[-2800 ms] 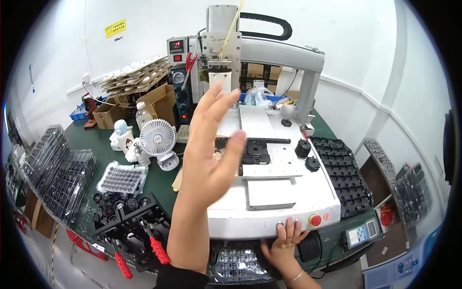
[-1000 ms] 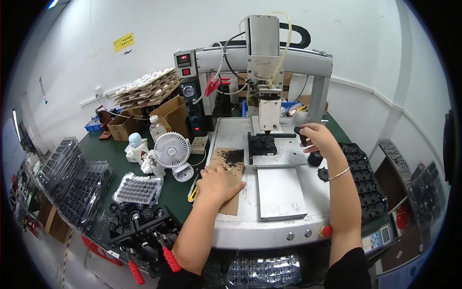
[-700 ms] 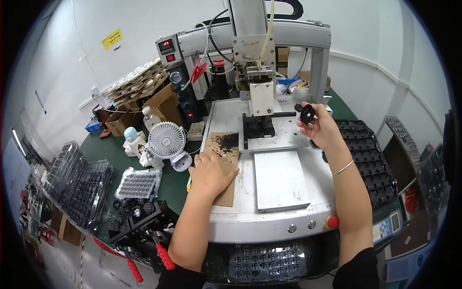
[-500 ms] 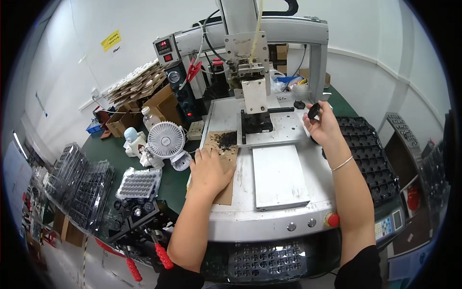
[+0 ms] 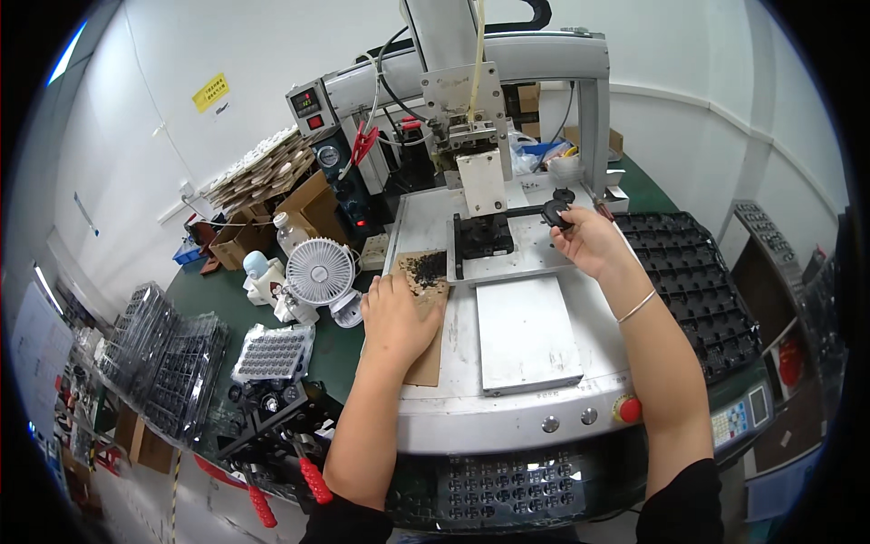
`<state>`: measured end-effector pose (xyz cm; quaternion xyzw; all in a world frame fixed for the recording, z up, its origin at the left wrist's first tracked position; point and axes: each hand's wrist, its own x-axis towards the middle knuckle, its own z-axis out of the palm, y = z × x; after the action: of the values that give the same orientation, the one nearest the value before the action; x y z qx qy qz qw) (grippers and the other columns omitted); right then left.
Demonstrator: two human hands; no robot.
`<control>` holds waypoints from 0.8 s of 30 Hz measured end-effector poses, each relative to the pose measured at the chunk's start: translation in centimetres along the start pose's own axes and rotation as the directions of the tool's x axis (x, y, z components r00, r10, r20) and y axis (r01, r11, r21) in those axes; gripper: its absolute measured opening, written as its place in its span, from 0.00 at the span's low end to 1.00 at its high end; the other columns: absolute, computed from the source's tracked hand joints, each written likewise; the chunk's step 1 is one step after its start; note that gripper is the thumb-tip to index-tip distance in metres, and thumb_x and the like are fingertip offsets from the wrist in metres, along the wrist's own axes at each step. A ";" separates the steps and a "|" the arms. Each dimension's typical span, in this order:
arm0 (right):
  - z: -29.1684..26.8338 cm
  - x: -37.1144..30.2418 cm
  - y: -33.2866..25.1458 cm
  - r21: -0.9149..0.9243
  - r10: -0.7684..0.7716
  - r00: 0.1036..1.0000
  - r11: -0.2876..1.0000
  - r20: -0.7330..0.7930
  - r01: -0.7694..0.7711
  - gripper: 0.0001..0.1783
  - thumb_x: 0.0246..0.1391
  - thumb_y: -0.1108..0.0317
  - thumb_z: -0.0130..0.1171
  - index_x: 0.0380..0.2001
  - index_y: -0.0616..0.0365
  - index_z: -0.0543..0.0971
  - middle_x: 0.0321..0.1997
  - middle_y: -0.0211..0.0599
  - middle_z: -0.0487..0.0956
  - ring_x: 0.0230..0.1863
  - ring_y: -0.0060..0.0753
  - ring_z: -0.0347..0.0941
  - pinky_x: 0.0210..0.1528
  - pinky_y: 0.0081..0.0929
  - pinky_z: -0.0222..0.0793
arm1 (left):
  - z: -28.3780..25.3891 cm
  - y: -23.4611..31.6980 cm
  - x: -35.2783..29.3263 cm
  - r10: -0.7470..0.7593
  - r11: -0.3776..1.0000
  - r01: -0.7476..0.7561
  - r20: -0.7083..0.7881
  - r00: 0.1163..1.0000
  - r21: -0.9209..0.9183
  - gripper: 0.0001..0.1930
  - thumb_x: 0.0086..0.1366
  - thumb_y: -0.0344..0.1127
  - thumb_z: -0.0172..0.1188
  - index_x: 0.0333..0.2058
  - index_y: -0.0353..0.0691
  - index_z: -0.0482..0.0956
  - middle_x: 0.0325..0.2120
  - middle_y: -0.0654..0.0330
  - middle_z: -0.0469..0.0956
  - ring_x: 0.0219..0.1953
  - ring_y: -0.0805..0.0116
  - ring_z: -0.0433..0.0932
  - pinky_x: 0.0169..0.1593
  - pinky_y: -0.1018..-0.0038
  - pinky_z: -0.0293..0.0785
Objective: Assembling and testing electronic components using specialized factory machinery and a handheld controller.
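My right hand point(image 5: 589, 240) pinches a round black plastic part point(image 5: 553, 214) over the right side of the machine's bed. Just behind it lies another small black part point(image 5: 564, 194). My left hand point(image 5: 397, 322) rests with its fingers laid out on a strip of cardboard point(image 5: 424, 367), holding nothing. Beyond its fingertips is a heap of tiny black pieces point(image 5: 426, 268), too small to make out singly. Under the white head block point(image 5: 481, 181) of the machine, a square black part point(image 5: 486, 238) sits in a black fixture.
A white plate point(image 5: 527, 335) lies in front of the fixture. Black compartment trays point(image 5: 693, 290) stand at the right, a red stop button point(image 5: 626, 410) at the front edge. To the left are a white fan point(image 5: 323, 272), a tray of small parts point(image 5: 274, 353) and a red-handled clamp point(image 5: 310, 476).
My right hand has moved left and slightly down with the round black part, which now lies flatter. My left hand stays on the cardboard. The whole view has shifted slightly.
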<state>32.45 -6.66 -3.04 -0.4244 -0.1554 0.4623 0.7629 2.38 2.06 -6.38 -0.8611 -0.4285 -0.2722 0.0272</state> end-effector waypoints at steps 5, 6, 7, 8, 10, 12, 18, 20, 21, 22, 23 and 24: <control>0.6 -0.7 0.4 -0.080 -0.005 0.999 0.997 0.033 0.007 0.06 0.62 0.74 0.49 0.42 0.57 0.67 0.36 0.40 0.74 0.33 0.33 0.78 0.28 0.23 0.76 | 0.2 -0.1 0.2 0.037 0.999 -0.037 -0.050 0.998 0.004 0.39 0.54 0.51 0.65 0.56 0.28 0.65 0.53 0.39 0.68 0.58 0.42 0.65 0.62 0.53 0.58; 0.7 -0.9 0.3 -0.101 0.000 0.999 0.995 0.035 0.003 0.07 0.62 0.74 0.48 0.43 0.57 0.67 0.37 0.42 0.75 0.34 0.35 0.79 0.29 0.23 0.76 | 0.3 -0.1 0.1 0.040 0.999 -0.040 -0.058 0.998 0.010 0.39 0.54 0.51 0.65 0.56 0.28 0.65 0.53 0.39 0.68 0.58 0.42 0.65 0.62 0.53 0.58; 0.8 -1.1 0.2 -0.093 -0.009 0.999 0.996 0.042 0.013 0.07 0.62 0.74 0.48 0.43 0.57 0.67 0.37 0.42 0.75 0.34 0.35 0.79 0.29 0.23 0.76 | 0.5 -0.2 0.1 0.048 0.998 -0.050 -0.091 0.995 -0.023 0.38 0.55 0.50 0.65 0.56 0.28 0.65 0.54 0.38 0.68 0.58 0.42 0.65 0.62 0.54 0.58; 0.9 -1.3 0.2 -0.106 -0.001 0.999 0.994 0.052 0.007 0.09 0.62 0.74 0.48 0.45 0.58 0.66 0.38 0.43 0.74 0.36 0.36 0.79 0.30 0.25 0.76 | 0.7 -0.2 0.1 0.055 0.997 -0.062 -0.124 0.991 -0.055 0.37 0.55 0.50 0.65 0.56 0.28 0.66 0.54 0.38 0.68 0.58 0.42 0.65 0.62 0.54 0.58; 0.9 -1.5 0.1 -0.132 0.015 0.997 0.991 0.070 -0.006 0.14 0.62 0.74 0.46 0.51 0.62 0.64 0.41 0.47 0.73 0.39 0.39 0.79 0.33 0.28 0.77 | 0.5 0.4 -0.1 0.068 0.993 -0.082 -0.166 0.984 -0.081 0.37 0.55 0.49 0.65 0.56 0.28 0.66 0.54 0.38 0.68 0.58 0.42 0.66 0.62 0.54 0.58; 1.2 -1.9 0.0 -0.137 0.009 0.997 0.991 0.070 0.001 0.15 0.62 0.74 0.46 0.52 0.62 0.63 0.42 0.46 0.74 0.38 0.39 0.79 0.33 0.29 0.77 | 0.2 1.3 -0.5 0.155 0.985 -0.165 -0.191 0.969 -0.041 0.36 0.55 0.48 0.65 0.55 0.26 0.67 0.54 0.38 0.68 0.57 0.43 0.67 0.61 0.55 0.60; 1.3 -2.3 0.3 -0.197 -0.034 0.994 0.979 0.101 0.054 0.20 0.61 0.73 0.49 0.56 0.60 0.65 0.44 0.42 0.75 0.38 0.36 0.78 0.34 0.32 0.76 | -1.9 6.6 -1.5 0.239 0.969 -0.243 -0.088 0.967 -0.040 0.31 0.54 0.46 0.66 0.49 0.25 0.70 0.51 0.38 0.70 0.55 0.45 0.68 0.58 0.58 0.65; 1.4 -2.2 0.5 -0.246 -0.043 0.994 0.967 0.104 0.068 0.20 0.61 0.73 0.50 0.56 0.59 0.66 0.44 0.40 0.75 0.38 0.34 0.78 0.34 0.31 0.75 | -2.2 8.1 -0.4 0.218 0.974 -0.216 0.013 0.976 -0.071 0.29 0.56 0.46 0.65 0.46 0.25 0.72 0.47 0.39 0.74 0.52 0.46 0.73 0.54 0.60 0.69; 1.4 -2.2 0.5 -0.295 -0.050 0.993 0.952 0.106 0.079 0.21 0.61 0.73 0.51 0.57 0.57 0.67 0.44 0.38 0.76 0.38 0.32 0.78 0.35 0.31 0.75 | -2.3 8.9 0.3 0.208 0.976 -0.202 0.064 0.976 -0.087 0.28 0.57 0.46 0.64 0.45 0.25 0.73 0.44 0.40 0.77 0.50 0.46 0.75 0.52 0.61 0.72; 1.7 -2.2 0.8 -0.344 -0.052 0.992 0.935 0.112 0.088 0.21 0.60 0.73 0.52 0.58 0.55 0.67 0.44 0.35 0.76 0.38 0.30 0.77 0.35 0.30 0.74 | -2.5 9.7 1.1 0.201 0.977 -0.195 0.063 0.978 -0.088 0.28 0.57 0.46 0.64 0.45 0.25 0.73 0.44 0.40 0.77 0.50 0.46 0.75 0.52 0.61 0.72; 1.9 -2.3 0.9 -0.350 -0.048 0.992 0.933 0.116 0.086 0.21 0.60 0.73 0.52 0.58 0.55 0.67 0.44 0.35 0.76 0.38 0.30 0.77 0.35 0.30 0.74 | -2.7 10.4 2.1 0.159 0.987 -0.159 0.111 0.981 -0.016 0.26 0.57 0.46 0.64 0.43 0.27 0.74 0.41 0.43 0.79 0.46 0.47 0.78 0.48 0.62 0.74; 1.9 -2.5 1.0 -0.373 -0.069 0.989 0.921 0.133 0.114 0.21 0.60 0.72 0.53 0.57 0.55 0.69 0.44 0.35 0.77 0.37 0.29 0.77 0.35 0.29 0.74 | -2.6 11.2 2.9 0.119 0.990 -0.128 0.158 0.980 0.050 0.24 0.57 0.46 0.64 0.41 0.28 0.76 0.37 0.45 0.81 0.42 0.49 0.80 0.45 0.62 0.76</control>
<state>29.31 -7.59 -2.30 -0.5285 -0.3061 0.4111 0.6767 11.07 -3.65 -0.65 -0.9034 -0.3829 -0.1895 0.0364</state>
